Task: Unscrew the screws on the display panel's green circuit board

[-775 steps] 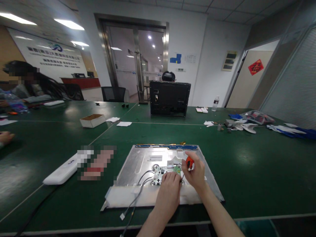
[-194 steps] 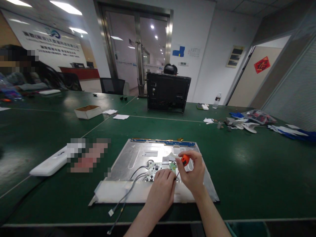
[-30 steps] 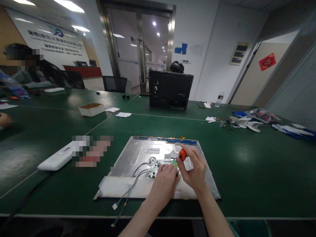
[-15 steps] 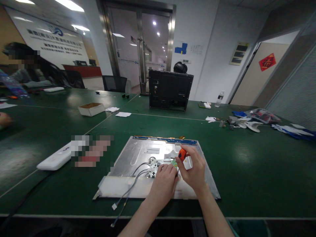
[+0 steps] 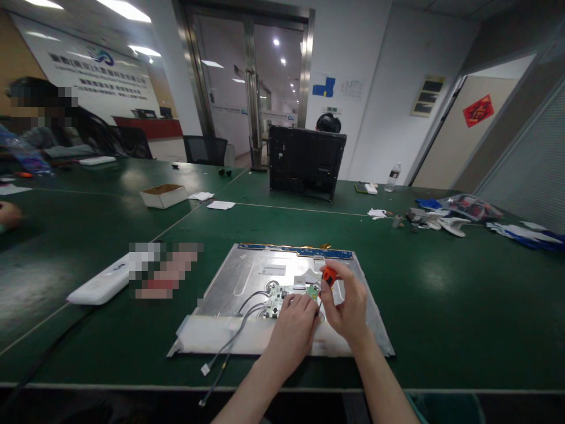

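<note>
An orange screwdriver (image 5: 328, 275) is pinched in the right hand (image 5: 346, 309); its tip is hidden behind the left hand (image 5: 293, 333), whose fingers are curled on the board (image 5: 282, 297) atop the panel (image 5: 247, 282). Whether anything is gripped there cannot be told.

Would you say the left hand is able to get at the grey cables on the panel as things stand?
Probably yes: the left hand rests on the metal panel beside the grey cables, with nothing lying between them.
</note>
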### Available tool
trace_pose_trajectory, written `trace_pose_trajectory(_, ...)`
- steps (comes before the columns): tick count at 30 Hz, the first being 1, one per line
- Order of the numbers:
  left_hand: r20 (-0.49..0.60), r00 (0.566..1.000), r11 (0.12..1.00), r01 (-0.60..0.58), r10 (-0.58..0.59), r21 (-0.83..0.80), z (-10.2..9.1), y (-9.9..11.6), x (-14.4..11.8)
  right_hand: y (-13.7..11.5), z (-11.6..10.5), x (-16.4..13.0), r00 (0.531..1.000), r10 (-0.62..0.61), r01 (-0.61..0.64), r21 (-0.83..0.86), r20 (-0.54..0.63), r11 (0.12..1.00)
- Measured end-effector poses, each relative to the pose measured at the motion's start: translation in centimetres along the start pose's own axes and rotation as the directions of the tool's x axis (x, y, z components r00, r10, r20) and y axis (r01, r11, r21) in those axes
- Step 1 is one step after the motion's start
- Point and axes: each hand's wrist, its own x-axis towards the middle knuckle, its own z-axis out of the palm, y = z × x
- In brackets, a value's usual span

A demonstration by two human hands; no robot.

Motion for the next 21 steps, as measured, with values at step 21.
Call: trace_pose_trajectory(21, -0.056, 0.998, 0.999, -0.014, 0.011, -0.046, 0.07, -0.08, -0.19, -0.21, 0.13, 0.40, 1.000, -0.021, 0.020, -0.030, -0.024, 0.999)
